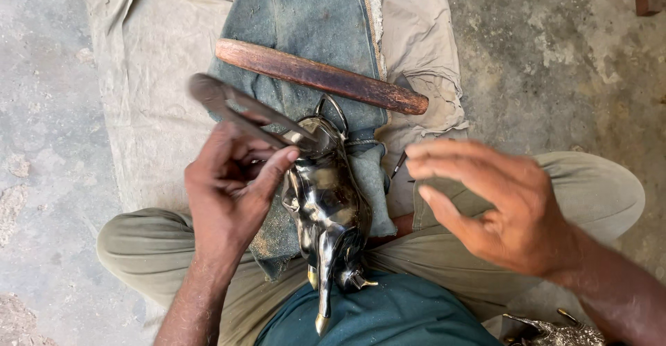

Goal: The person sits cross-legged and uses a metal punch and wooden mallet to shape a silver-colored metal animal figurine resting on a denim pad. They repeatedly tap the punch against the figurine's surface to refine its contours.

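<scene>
A shiny dark metal animal figurine (326,207) lies lengthwise on my lap, on a blue denim cloth (305,20). My left hand (232,186) grips a long flat metal tool (243,110) whose far end rests on the figurine's top. My right hand (499,200) hovers to the right of the figurine with its fingers spread and holds nothing. A thin dark rod (398,165) pokes out just left of its fingertips.
A brown wooden stick (319,77) lies across the denim beyond the figurine. A beige cloth (152,61) covers the rough concrete floor (555,54). Another metal figure (555,332) shows at the bottom right edge.
</scene>
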